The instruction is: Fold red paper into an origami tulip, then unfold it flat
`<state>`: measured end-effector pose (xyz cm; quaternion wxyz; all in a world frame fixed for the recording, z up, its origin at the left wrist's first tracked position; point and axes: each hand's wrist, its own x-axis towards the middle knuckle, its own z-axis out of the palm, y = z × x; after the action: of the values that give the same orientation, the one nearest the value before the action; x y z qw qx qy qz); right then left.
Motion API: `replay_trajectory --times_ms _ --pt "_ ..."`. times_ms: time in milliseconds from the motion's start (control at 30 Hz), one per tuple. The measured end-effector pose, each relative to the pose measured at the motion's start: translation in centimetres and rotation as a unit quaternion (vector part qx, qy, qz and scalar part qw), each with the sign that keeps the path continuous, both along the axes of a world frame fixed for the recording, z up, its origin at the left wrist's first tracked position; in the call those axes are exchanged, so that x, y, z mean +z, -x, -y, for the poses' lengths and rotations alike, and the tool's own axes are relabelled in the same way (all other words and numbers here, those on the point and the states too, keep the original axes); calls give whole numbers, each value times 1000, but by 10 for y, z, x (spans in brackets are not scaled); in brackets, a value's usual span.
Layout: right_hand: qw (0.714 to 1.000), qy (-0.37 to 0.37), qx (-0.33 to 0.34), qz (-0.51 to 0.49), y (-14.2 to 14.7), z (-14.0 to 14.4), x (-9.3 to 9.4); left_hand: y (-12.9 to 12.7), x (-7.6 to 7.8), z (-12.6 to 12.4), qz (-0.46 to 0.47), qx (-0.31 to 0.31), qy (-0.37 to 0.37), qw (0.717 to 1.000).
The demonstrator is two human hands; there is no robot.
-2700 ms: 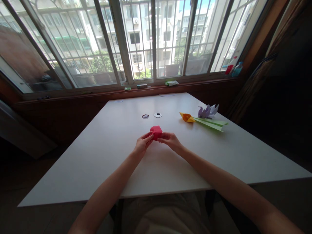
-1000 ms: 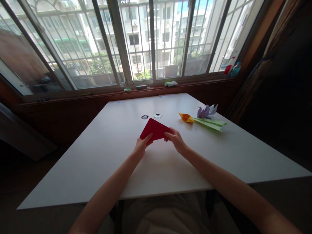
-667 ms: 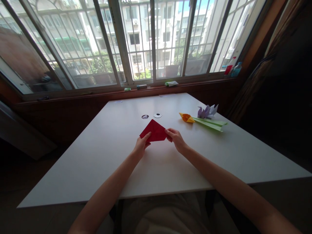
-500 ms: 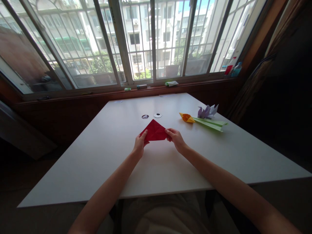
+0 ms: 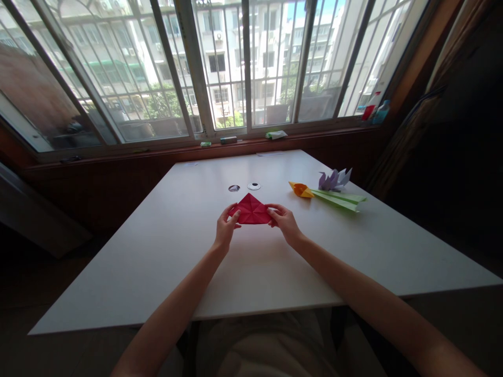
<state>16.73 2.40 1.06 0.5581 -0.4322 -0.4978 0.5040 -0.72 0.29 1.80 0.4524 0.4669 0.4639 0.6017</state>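
Observation:
A red sheet of paper (image 5: 251,210), creased and folded into a triangle, is held just above the white table (image 5: 188,262) near its middle. My left hand (image 5: 225,230) pinches the triangle's left corner. My right hand (image 5: 284,222) pinches its right corner. The paper's point faces away from me, toward the window.
To the right lie an orange paper flower on a green paper stem (image 5: 338,199) and a purple folded paper figure (image 5: 335,179). Two round cable holes (image 5: 244,187) sit beyond the red paper. Small items and bottles (image 5: 376,111) stand on the windowsill.
The small red folded packet was opened out into a larger triangle. Since then my hands have turned and lifted it slightly, with the fingers shifting along its corners.

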Motion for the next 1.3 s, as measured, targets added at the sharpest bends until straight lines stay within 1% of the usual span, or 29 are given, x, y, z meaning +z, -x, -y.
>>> replay_trajectory --times_ms 167,333,467,633,700,867,967,1067,1200,1300 --pt "1000 -2 -3 -2 0 0 1 -1 1 1 11 -11 -5 1000" --pt "1000 -2 -11 -1 -1 0 0 -1 -2 0 13 -22 -27 999" --pt "1000 -7 -11 2 0 -1 -1 0 -3 -1 7 -7 -10 1000" --pt "1000 -12 -19 7 0 0 2 0 -7 -3 -8 -32 7 999" --pt "999 -20 -23 13 1 1 4 0 -9 -4 -11 -36 15 999" --pt "997 -52 -30 41 1 4 8 2 -12 -7 -1 -23 20 1000" --pt "996 -68 -12 63 1 4 7 3 -11 -7 1 -22 24 999" --pt "993 -70 25 91 0 4 7 3 -10 -6 8 -30 30 999" --pt "990 -40 92 96 2 5 8 2 -9 -5 27 -39 29 998" --pt "992 -28 95 74 3 6 8 2 -8 -6 42 -38 41 998"
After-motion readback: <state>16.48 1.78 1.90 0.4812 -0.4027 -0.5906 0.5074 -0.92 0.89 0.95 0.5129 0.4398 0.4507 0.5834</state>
